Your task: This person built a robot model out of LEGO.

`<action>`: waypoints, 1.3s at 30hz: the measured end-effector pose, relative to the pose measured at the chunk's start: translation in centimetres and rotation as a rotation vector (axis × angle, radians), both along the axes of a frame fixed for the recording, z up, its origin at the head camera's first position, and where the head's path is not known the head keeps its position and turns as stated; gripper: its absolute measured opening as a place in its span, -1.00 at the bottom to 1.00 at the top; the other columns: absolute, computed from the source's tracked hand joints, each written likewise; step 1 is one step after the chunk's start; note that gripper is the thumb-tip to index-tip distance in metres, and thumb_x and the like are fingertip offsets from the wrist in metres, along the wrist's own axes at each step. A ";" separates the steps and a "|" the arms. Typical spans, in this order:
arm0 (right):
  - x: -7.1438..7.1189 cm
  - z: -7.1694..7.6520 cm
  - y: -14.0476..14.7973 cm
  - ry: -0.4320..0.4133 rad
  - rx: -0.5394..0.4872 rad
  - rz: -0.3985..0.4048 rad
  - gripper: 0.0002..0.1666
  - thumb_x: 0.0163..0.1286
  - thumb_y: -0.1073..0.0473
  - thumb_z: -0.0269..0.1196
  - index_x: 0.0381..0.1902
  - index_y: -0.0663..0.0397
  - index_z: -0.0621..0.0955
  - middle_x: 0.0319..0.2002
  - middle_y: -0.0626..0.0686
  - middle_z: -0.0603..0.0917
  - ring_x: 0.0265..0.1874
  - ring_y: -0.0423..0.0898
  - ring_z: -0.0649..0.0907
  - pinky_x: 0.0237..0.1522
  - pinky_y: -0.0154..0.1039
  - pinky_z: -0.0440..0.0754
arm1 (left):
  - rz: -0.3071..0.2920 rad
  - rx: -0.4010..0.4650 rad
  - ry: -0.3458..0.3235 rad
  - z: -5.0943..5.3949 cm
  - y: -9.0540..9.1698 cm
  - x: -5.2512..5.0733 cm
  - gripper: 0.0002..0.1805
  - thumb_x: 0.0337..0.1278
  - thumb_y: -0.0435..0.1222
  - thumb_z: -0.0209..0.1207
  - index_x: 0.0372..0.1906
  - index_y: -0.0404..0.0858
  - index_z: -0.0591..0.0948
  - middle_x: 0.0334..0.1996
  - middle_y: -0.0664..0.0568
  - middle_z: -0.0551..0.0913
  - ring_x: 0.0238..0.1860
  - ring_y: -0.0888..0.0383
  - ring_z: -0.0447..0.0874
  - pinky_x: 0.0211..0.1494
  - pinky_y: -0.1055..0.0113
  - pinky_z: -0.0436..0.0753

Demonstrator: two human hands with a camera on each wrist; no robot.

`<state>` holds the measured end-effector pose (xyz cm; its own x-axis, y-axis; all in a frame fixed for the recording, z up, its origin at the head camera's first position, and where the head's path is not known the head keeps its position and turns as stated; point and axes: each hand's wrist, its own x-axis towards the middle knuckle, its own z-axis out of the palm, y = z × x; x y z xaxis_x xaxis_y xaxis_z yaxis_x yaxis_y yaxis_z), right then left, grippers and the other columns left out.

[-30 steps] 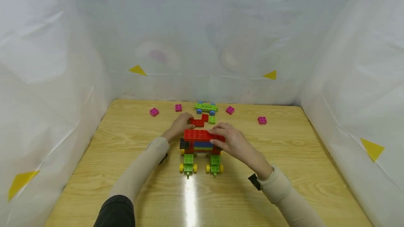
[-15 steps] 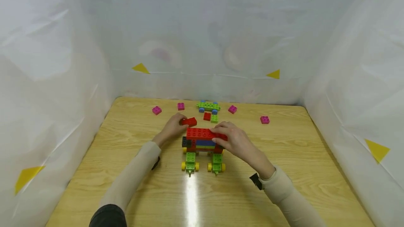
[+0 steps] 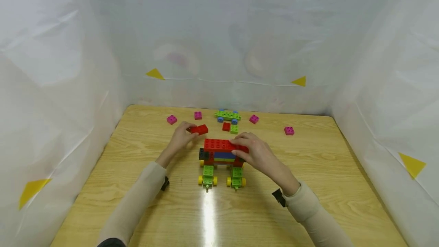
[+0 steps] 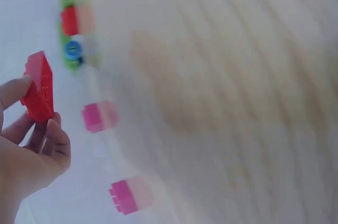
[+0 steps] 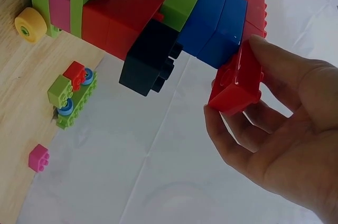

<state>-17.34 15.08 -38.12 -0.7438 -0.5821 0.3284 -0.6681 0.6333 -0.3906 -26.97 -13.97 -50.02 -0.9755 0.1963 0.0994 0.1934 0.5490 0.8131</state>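
Note:
In the head view, my left hand [image 3: 180,138] pinches a red brick [image 3: 200,129] by its left end. The left wrist view shows that red brick [image 4: 40,87] between thumb and fingers. A toy vehicle built of bricks [image 3: 217,146] stands mid-table, with a red top, blue and green layers beneath, and green wheeled bases with yellow wheels. My right hand [image 3: 257,151] grips the right end of its red top. From the right wrist, my thumb and fingers hold a red brick [image 5: 238,81] beside blue bricks [image 5: 214,20]; a black brick [image 5: 150,57] juts out from the build.
Behind the build lie a small red brick [image 3: 226,126], a light green brick [image 3: 234,129] and a green wheeled base [image 3: 228,116] with blue wheels. Several pink bricks [image 3: 289,130] are spread along the back. White sheeting [image 3: 226,48] encloses the table's back and sides.
My left hand has carried the red brick leftward, away from the small red brick, and turned it at an angle. My right hand stays on the build's red top.

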 end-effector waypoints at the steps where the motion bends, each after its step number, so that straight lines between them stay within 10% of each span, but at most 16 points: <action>1: 0.0 0.0 0.0 -0.002 -0.003 0.001 -0.62 0.21 0.17 0.39 0.01 0.09 0.69 -0.08 0.04 0.65 -0.13 -0.05 0.61 -0.18 -0.16 0.63 | 0.004 0.020 -0.001 0.4 0.0 0.2 -0.58 0.24 -0.27 0.24 0.13 -0.39 0.54 0.00 -0.20 0.51 0.01 -0.10 0.49 0.06 0.02 0.50; 15: -0.2 -0.3 0.1 0.016 -0.034 0.021 -0.63 0.20 0.18 0.40 -0.01 0.08 0.69 -0.10 0.02 0.66 -0.16 -0.07 0.61 -0.21 -0.17 0.64 | 0.015 0.210 -0.038 6.7 0.3 3.1 -0.52 0.26 -0.12 0.22 0.20 -0.24 0.51 0.06 -0.09 0.54 0.09 -0.02 0.44 0.04 0.08 0.49; 24: -0.5 0.3 0.0 -0.002 0.009 0.011 -0.59 0.19 0.15 0.41 0.02 0.06 0.67 -0.12 0.01 0.69 -0.16 -0.05 0.62 -0.18 -0.13 0.63 | -0.161 0.199 0.060 10.9 2.5 5.8 -0.61 0.22 -0.13 0.25 0.12 -0.14 0.59 0.08 0.04 0.54 -0.05 0.05 0.45 -0.05 0.16 0.49; 39: -0.5 0.4 -0.6 -0.083 -0.021 -0.075 -0.28 0.18 0.18 0.41 0.21 0.18 0.32 -0.16 0.10 0.68 -0.28 -0.05 0.66 -0.30 -0.14 0.63 | -0.373 0.083 0.238 11.6 4.7 6.9 -0.65 0.17 -0.27 0.28 0.07 -0.22 0.60 -0.06 0.03 0.56 -0.10 0.12 0.51 -0.04 0.15 0.59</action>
<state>-17.82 14.45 -37.71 -0.8100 -0.5179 0.2751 -0.5842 0.6714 -0.4561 -20.07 -9.31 -38.37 -0.7877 0.5120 0.3426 0.5525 0.3412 0.7605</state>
